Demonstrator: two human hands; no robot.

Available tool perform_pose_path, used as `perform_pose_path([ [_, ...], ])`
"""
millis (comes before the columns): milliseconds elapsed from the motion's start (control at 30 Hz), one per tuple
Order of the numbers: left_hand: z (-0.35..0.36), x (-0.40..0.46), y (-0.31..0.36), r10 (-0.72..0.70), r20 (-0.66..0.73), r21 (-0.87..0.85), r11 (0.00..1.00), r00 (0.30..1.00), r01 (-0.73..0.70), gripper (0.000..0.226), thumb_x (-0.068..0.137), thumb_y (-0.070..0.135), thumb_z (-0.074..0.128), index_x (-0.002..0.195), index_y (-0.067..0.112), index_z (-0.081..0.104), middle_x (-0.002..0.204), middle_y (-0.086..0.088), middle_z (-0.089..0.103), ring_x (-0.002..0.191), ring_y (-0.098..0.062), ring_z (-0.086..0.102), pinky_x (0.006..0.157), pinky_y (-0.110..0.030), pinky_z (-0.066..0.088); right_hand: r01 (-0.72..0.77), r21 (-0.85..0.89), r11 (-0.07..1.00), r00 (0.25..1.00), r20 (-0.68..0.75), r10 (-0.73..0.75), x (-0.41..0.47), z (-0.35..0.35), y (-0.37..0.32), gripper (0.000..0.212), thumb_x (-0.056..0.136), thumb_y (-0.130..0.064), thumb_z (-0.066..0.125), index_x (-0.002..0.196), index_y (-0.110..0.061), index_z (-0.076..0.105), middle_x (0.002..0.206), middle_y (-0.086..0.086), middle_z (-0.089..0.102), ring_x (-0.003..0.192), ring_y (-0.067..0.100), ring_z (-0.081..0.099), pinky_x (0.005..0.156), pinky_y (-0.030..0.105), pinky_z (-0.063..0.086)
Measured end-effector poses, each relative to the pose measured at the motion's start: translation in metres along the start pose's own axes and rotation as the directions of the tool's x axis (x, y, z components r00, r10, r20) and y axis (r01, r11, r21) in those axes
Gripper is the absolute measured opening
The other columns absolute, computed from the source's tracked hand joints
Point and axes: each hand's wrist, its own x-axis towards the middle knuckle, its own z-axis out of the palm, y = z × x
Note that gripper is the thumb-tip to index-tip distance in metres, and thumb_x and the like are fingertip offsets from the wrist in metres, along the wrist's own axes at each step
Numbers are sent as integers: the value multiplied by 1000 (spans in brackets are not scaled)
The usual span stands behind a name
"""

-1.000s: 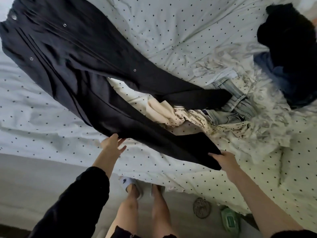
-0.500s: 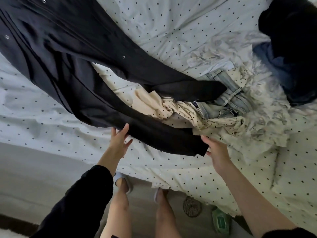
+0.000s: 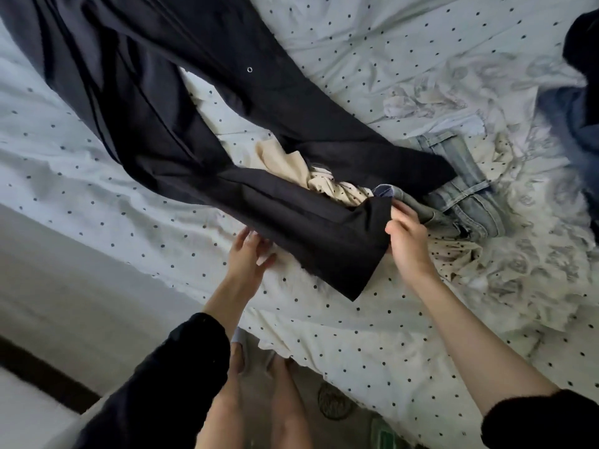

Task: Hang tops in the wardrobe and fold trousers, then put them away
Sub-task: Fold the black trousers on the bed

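Black trousers [image 3: 168, 102] with small metal eyelets lie spread across the dotted bedsheet [image 3: 372, 53], legs running toward me. My right hand [image 3: 408, 238] pinches the hem of the nearer leg at its right edge. At that leg's left edge my left hand [image 3: 246, 254] touches the fabric with its fingers spread. The far leg lies over a cream dotted garment [image 3: 327, 186] and light blue jeans [image 3: 466, 189].
A floral whitish garment [image 3: 518, 270] lies at the right. Dark and blue clothes [image 3: 580, 92] are heaped at the far right edge. My legs and feet stand by the bed's edge, with a round object [image 3: 337, 405] on the floor.
The near trouser leg has been drawn toward me and to the right. My right hand rose from under the hem and took hold of its edge. My left hand stays at the left edge.
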Motion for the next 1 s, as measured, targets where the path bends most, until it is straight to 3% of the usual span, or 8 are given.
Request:
perform_pose_path([
  [133,22,0,-11,-14,48,20,1000,999,13,45,96,38,48,132,12,45,108,-8,62,99,-22,61,88,-39,52,96,-89,991,986,145,-83,-1,-3,-10,51,87,8,42,134,-11,51,139,1,49,119,7,46,107,25,35],
  [267,39,4,-10,-44,-16,51,998,999,45,38,92,38,57,120,15,46,82,-4,60,72,-13,61,69,-30,53,8,-13,1000,960,280,-5,0,-7,-8,48,92,-14,57,138,-14,42,138,-1,51,126,10,48,107,31,39],
  [367,49,10,-3,-64,-94,0,998,994,64,27,95,27,56,116,15,46,73,-4,55,55,-11,54,55,-23,46,21,6,1000,980,197,-21,5,-4,-8,32,91,-8,58,117,-26,55,121,-3,62,113,13,58,99,31,47],
  [433,52,16,3,-67,-200,-76,996,977,53,3,95,13,53,97,11,51,74,-4,56,54,-11,54,42,-19,42,7,9,1000,993,120,-8,12,-1,-9,35,91,-2,55,119,-24,56,119,-3,63,109,12,60,97,31,48],
  [500,51,19,5,-82,-309,-121,992,948,46,21,93,-1,44,78,12,50,72,-5,61,59,-15,56,40,-17,44,-13,-7,1000,999,44,14,19,1,-10,41,91,-1,54,128,-18,56,117,-1,64,107,12,60,97,33,48],
  [700,17,-8,-4,-57,-280,-41,998,958,47,16,94,7,52,79,10,57,66,-3,60,62,-15,57,66,-25,51,-83,-6,997,996,-23,83,22,-8,-7,38,88,2,55,122,-15,60,107,-1,66,99,13,61,87,26,49],
  [800,-7,-34,-10,-29,-261,-80,997,965,9,16,93,7,51,77,8,52,71,-7,55,70,-18,58,79,-30,54,-185,33,982,982,-23,186,14,-11,-8,29,84,4,58,101,-17,67,97,0,67,92,17,60,79,27,50],
  [1000,-29,-73,-8,21,-259,-39,999,966,-32,17,93,8,44,77,12,40,60,-8,48,56,-15,57,79,-32,54,-580,132,804,795,-126,594,-1,-13,-6,12,83,-2,61,85,-13,57,90,5,53,71,16,45,42,20,32],
])
